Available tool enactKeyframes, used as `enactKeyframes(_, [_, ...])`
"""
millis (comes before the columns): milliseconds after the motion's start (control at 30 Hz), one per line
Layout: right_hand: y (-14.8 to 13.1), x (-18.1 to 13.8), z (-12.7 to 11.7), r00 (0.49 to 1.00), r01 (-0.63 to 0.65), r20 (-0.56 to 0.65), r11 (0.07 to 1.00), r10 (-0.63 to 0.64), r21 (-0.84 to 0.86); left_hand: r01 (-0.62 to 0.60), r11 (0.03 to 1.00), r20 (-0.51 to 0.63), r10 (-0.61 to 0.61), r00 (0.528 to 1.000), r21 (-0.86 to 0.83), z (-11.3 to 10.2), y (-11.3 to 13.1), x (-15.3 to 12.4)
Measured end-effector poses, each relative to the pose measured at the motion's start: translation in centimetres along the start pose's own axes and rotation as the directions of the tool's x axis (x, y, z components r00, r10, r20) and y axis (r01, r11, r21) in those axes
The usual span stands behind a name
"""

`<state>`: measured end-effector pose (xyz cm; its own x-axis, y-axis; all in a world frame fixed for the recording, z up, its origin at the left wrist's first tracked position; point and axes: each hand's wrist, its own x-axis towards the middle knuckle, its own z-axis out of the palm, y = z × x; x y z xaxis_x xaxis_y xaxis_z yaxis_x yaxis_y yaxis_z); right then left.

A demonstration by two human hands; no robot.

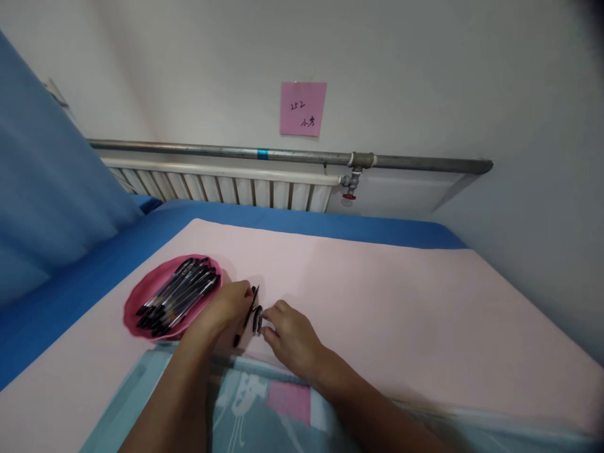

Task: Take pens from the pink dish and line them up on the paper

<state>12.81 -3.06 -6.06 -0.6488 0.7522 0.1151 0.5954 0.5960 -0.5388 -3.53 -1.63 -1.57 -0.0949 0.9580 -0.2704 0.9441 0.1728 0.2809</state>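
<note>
A slender dark pen with a brownish-orange section (pixel 243 327) lies slantwise on a smooth pale pink table cover (pixel 377 296), between the person's two hands, and just to its right is a short black-and-clear piece with a shiny surface (pixel 257 322). The person's left hand (pixel 234 301) is bent over the upper end of the pen with its fingers curled close together; the fingertips are partly hidden, so one cannot tell whether they grip it or merely touch it. The right hand (pixel 291 336) comes in from the other side, its forefinger and thumb parted by a narrow gap and reaching to the short piece's right edge; whether they touch it is too small to tell. Left of the left hand sits a round, deep-pink bowl with a wavy rim (pixel 129 308), holding a heap of clear-barrelled pens with black ends (pixel 182 292), all slanting roughly the same way. Nearer the person's body is blue-green printed fabric (pixel 255 421). Beyond the pink cover runs a bright blue surface (pixel 330 223), and behind it stand a white ribbed radiator (pixel 240 192) and a grey metal pipe (pixel 306 156).
</note>
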Motion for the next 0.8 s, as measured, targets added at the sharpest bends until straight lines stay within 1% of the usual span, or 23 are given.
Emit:
enactKeyframes(200, [-0.1,0.1,0.0,1.0,0.008,-0.001,0.998,-0.008,-0.054,0.024,0.999,-0.01,-0.024,1.0,-0.039,0.5,-0.4,0.2])
enactKeyframes(333, [-0.3,0.2,-0.1,1.0,0.001,0.006,0.997,0.0,-0.074,0.04,0.998,-0.042,-0.042,0.998,-0.047,0.7,-0.8,0.5])
enactKeyframes(433, [-0.3,0.2,-0.1,1.0,-0.002,0.018,0.997,0.004,-0.081,0.029,0.998,-0.072,-0.033,0.997,-0.055,0.9,-1.0,0.8])
enactKeyframes(600, [-0.4,0.2,-0.2,1.0,-0.001,0.014,0.995,0.002,-0.101,0.002,0.997,-0.088,-0.009,0.996,-0.079,1.2,-1.2,1.2])
enactKeyframes(800, [-0.4,0.2,0.0,1.0,-0.012,0.001,0.993,0.012,-0.118,0.011,0.995,-0.115,-0.022,0.993,-0.101,1.3,-0.9,1.3])
